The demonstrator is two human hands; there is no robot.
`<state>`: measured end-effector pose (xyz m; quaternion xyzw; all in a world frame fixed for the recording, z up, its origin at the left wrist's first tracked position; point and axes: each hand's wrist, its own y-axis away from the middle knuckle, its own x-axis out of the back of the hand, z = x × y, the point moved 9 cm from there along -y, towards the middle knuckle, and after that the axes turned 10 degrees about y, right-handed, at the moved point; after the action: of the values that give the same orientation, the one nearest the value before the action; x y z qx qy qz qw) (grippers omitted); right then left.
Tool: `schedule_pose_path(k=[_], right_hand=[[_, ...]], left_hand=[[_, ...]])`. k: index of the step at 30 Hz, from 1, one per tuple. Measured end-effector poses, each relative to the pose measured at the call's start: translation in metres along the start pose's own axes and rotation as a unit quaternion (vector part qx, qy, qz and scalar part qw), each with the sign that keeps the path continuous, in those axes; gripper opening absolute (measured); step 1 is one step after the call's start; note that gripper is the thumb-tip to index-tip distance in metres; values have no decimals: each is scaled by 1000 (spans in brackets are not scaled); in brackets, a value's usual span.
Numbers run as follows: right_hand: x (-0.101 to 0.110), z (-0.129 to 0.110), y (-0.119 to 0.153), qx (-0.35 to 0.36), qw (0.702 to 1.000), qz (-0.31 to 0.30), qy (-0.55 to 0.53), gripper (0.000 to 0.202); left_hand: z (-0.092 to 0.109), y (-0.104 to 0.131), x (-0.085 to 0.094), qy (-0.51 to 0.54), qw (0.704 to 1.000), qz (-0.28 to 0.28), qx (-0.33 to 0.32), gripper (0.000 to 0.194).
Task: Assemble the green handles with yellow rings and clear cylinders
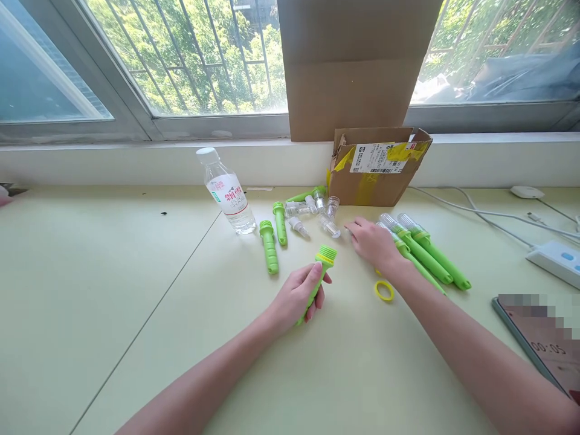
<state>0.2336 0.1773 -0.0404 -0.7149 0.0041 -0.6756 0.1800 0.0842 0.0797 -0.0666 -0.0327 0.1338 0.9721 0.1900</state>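
My left hand (304, 294) is wrapped round a green plastic handle (325, 256), its threaded top tilted up with a yellow ring below the thread. My right hand (372, 243) reaches to the table with its fingers drawn together beside the loose clear plastic caps (329, 226); what they pinch, if anything, is hidden. Two more green handles, one nearer (269, 248) and one farther (280, 223), lie left of the caps. Several green handles with clear caps (423, 244) lie partly behind my right wrist. A yellow ring (384, 290) rests flat under my right forearm's left side.
A water bottle (229, 193) stands at the back left. The open cardboard box (376, 187) is against the window wall. On the right are a white cable (489, 211), a power strip (555, 263) and a phone (539, 344) showing a timer.
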Motion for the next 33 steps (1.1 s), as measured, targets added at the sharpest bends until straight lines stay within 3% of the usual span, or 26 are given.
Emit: schedule_pose_path(k=[6,9,13,16,21,24,33], right_hand=[[26,-4,13,-49,991,94,-85,30],[42,8,23,-122,933,165,-295,30],[45,14,26,-167,848,144,-482,32],[48,9,25,-156,818,118,-541,29],[41,-5,24,-135,803,48,-579,29],[41,-6,25,-131,798,37,-587,30],[39,-23,27,-81,828,-54,-553,30]], left_hand=[[-3,-1,0,4,1000,0,4,46],[-4,-2,0,1,1000,1,4,45],[-5,-2,0,-9,1000,-1,4,44],[-6,-3,-1,-14,1000,-6,1,43],[-7,-2,-2,-27,1000,-14,0,41],[-6,-2,-4,-34,999,-22,1,40],[-4,-1,-4,-49,998,-26,-6,39]])
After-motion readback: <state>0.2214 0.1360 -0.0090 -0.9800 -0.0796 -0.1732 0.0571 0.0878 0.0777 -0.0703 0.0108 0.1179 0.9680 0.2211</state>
